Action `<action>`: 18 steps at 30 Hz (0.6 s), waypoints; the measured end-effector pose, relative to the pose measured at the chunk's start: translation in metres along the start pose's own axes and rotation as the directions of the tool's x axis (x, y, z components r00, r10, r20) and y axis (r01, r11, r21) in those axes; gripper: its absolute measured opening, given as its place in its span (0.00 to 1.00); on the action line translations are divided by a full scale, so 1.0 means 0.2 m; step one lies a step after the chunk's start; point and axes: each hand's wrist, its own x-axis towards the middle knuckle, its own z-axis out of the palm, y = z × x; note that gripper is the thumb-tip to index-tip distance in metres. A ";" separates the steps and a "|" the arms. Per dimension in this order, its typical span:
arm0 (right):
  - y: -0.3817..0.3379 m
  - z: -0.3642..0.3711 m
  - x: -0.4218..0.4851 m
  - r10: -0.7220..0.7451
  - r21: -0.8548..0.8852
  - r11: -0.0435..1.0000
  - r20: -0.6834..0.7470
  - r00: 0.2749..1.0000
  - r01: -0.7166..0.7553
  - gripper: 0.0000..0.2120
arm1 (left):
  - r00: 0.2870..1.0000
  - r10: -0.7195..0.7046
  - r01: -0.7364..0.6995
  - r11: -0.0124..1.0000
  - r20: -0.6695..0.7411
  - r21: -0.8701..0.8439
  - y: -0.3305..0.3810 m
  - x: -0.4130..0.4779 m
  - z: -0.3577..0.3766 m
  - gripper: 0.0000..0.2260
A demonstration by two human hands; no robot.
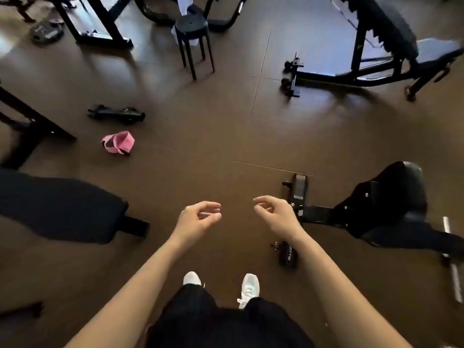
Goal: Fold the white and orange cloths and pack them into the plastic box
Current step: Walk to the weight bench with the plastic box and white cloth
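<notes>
I stand on a dark brown gym floor with both arms stretched out in front of me. My left hand [199, 217] hangs over the floor with loosely curled fingers and holds nothing. My right hand [272, 212] is a little to its right, fingers also loosely curled and empty. A bit of white cloth [184, 5] shows at the far top behind a black stool [192, 28]. No orange cloth and no plastic box is in view.
A pink cap [118, 142] lies on the floor at left, a black object [116, 114] beyond it. Black benches stand at left [60, 204], right [391, 209] and far right [391, 46]. A weight plate [46, 30] lies at top left. My white shoes [248, 287] are below.
</notes>
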 end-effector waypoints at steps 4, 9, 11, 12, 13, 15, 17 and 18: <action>0.06 0.04 0.07 0.083 -0.126 0.989 0.095 0.992 -0.071 0.10 | 0.993 -0.120 0.120 0.993 -0.015 -0.017 -0.12 0.00 0.06 0.08; -0.01 0.06 0.36 0.112 -0.199 0.977 0.152 0.982 -0.080 0.11 | 0.986 -0.164 0.164 0.987 -0.041 -0.002 -0.17 0.21 -0.02 0.10; -0.07 0.08 0.51 0.116 -0.244 0.967 0.175 0.978 -0.071 0.12 | 0.986 -0.160 0.159 0.987 -0.049 -0.018 -0.17 0.35 -0.09 0.11; -0.10 0.09 0.59 0.116 -0.267 0.962 0.185 0.976 -0.064 0.12 | 0.986 -0.161 0.160 0.987 -0.048 -0.026 -0.16 0.43 -0.13 0.10; -0.14 0.10 0.67 0.122 -0.285 0.956 0.185 0.975 -0.066 0.11 | 0.986 -0.162 0.161 0.986 -0.045 -0.033 -0.16 0.52 -0.17 0.09; -0.22 0.11 0.84 0.135 -0.313 0.947 0.177 0.975 -0.075 0.11 | 0.986 -0.161 0.160 0.987 -0.033 -0.024 -0.14 0.70 -0.26 0.07; -0.31 0.13 0.99 0.143 -0.332 0.940 0.162 0.976 -0.083 0.11 | 0.987 -0.159 0.159 0.987 -0.020 -0.004 -0.11 0.89 -0.36 0.07; -0.36 0.13 1.07 0.145 -0.339 0.937 0.158 0.977 -0.084 0.11 | 0.987 -0.160 0.160 0.987 -0.011 0.004 -0.09 0.99 -0.42 0.07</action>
